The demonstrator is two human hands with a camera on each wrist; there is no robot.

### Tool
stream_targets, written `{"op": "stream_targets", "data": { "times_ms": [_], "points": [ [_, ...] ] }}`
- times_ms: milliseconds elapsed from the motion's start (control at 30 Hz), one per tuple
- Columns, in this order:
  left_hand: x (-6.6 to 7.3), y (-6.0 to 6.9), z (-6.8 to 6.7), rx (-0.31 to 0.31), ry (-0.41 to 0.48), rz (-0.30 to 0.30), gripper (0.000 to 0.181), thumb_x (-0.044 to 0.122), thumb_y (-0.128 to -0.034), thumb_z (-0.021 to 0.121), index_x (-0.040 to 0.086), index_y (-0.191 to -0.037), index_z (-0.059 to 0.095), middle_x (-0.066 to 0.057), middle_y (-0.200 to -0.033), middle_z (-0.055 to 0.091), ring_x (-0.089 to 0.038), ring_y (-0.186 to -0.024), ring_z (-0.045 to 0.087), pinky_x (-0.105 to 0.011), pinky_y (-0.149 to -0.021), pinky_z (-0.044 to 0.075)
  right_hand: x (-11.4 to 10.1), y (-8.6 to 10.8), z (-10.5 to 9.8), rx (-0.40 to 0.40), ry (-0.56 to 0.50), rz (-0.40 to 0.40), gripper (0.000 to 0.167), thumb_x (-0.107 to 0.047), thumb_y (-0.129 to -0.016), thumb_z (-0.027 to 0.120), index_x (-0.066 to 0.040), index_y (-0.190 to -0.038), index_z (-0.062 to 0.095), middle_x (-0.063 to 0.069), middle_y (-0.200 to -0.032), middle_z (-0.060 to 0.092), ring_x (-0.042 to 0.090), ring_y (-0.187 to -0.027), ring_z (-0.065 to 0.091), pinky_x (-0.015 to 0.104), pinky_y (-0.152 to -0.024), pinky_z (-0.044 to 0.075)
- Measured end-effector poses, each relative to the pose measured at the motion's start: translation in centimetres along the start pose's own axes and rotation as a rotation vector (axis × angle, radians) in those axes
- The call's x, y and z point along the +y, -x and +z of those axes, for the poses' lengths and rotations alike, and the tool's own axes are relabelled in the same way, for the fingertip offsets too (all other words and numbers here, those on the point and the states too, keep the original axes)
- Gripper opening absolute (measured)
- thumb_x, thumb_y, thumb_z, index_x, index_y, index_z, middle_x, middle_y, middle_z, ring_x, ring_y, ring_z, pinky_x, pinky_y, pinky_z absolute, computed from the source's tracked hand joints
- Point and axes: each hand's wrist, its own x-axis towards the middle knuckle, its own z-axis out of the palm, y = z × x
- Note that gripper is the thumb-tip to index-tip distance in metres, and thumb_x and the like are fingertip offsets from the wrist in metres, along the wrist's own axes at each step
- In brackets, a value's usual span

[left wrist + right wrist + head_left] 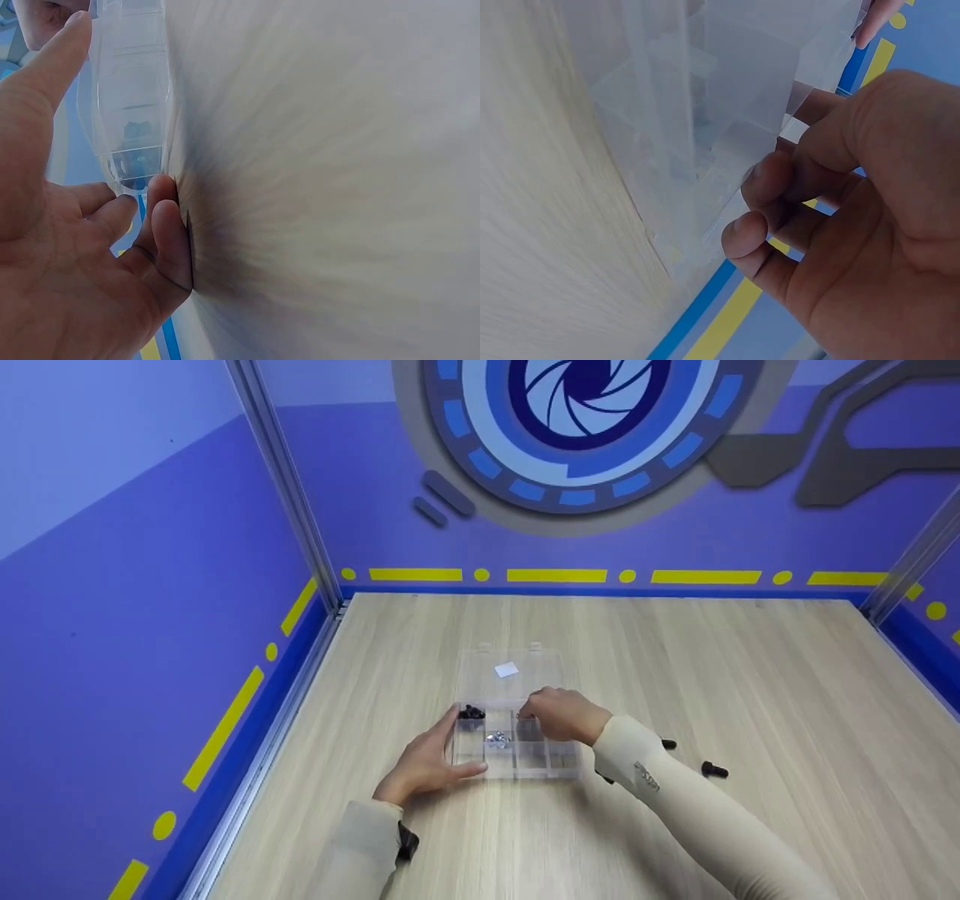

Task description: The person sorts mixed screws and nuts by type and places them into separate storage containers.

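Observation:
A clear plastic compartment box (531, 772) lies on the table with its lid (480, 679) folded back. My left hand (429, 761) grips the box's left end, thumb along the front side and fingers toward the back corner; the left wrist view shows this hand (90, 247) low against the table. Over the back compartments, right of the middle, my right hand (562, 714) reaches in with bent fingers. Its fingertips are partly hidden, and whether they pinch anything cannot be made out. Small black screws (472, 712) fill the back left compartment. Shiny metal pieces (497, 739) lie in a middle compartment.
To the right of the box a black bolt (714, 769) lies on the table (810, 697). Another black piece (669, 744) shows partly behind the right sleeve. A white slip (506, 669) sits on the lid. Blue panels (360, 510) enclose the back and sides.

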Motion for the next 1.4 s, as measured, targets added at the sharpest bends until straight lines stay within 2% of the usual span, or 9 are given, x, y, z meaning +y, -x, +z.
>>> {"op": "stream_targets", "data": {
  "times_ms": [267, 467, 733, 900, 1100, 1400],
  "points": [
    [0.1, -0.2, -0.1, -0.007, -0.008, -0.008, 0.116, 0.058, -0.0803, 0.082, 0.014, -0.166, 0.017, -0.013, -0.168, 0.026, -0.038, -0.151, 0.029, -0.054, -0.122, 0.028, 0.6, 0.4, -0.1, 0.055, -0.018, -0.072, 0.049, 0.021, -0.084, 0.059, -0.01, -0.115, 0.079, 0.007, -0.114, 0.076, 0.029, -0.107, 0.07, 0.049, -0.093, 0.059],
    [-0.1, -0.1, 0.2, -0.005, -0.002, -0.011, 0.116, 0.057, -0.0801, 0.083, 0.014, -0.166, 0.017, -0.015, -0.168, 0.026, -0.04, -0.151, 0.03, -0.055, -0.122, 0.028, 1.8, 1.2, 0.0, 0.148, -0.068, -0.138, 0.042, 0.017, -0.088, 0.056, -0.007, -0.116, 0.078, 0.009, -0.113, 0.075, 0.028, -0.104, 0.072, 0.045, -0.091, 0.06],
    [-0.2, -0.1, 0.0, -0.002, -0.006, -0.006, 0.118, 0.057, -0.0796, 0.083, 0.014, -0.166, 0.016, -0.017, -0.167, 0.027, -0.042, -0.15, 0.031, -0.056, -0.122, 0.028, 4.0, 3.9, -0.8, 0.345, -0.032, -0.176, 0.034, 0.008, -0.093, 0.061, -0.008, -0.118, 0.077, 0.009, -0.117, 0.073, 0.025, -0.103, 0.071, 0.04, -0.088, 0.061],
    [0.0, -0.1, -0.1, -0.009, -0.012, 0.002, 0.118, 0.057, -0.0798, 0.083, 0.013, -0.166, 0.016, -0.017, -0.167, 0.026, -0.042, -0.15, 0.03, -0.055, -0.123, 0.027, 6.0, 6.6, -1.5, 0.398, -0.045, -0.173, 0.029, 0.009, -0.091, 0.065, -0.006, -0.113, 0.078, 0.01, -0.111, 0.074, 0.026, -0.098, 0.072, 0.041, -0.081, 0.062],
    [0.0, 0.0, 0.1, -0.012, -0.008, -0.004, 0.117, 0.056, -0.0806, 0.083, 0.013, -0.166, 0.016, -0.016, -0.167, 0.026, -0.041, -0.15, 0.029, -0.056, -0.122, 0.027, 8.4, 9.9, -1.3, 0.385, -0.05, -0.127, 0.023, 0.005, -0.093, 0.066, -0.005, -0.111, 0.078, 0.009, -0.109, 0.074, 0.026, -0.098, 0.072, 0.042, -0.078, 0.062],
    [0.0, -0.3, 0.1, -0.01, -0.007, -0.016, 0.118, 0.057, -0.0798, 0.084, 0.014, -0.166, 0.016, -0.015, -0.168, 0.025, -0.04, -0.152, 0.028, -0.055, -0.123, 0.026, 10.3, 13.5, 0.1, 0.288, -0.108, 0.01, 0.024, 0.004, -0.094, 0.068, -0.007, -0.113, 0.078, 0.007, -0.112, 0.073, 0.026, -0.102, 0.07, 0.041, -0.08, 0.061]
  ]
}}
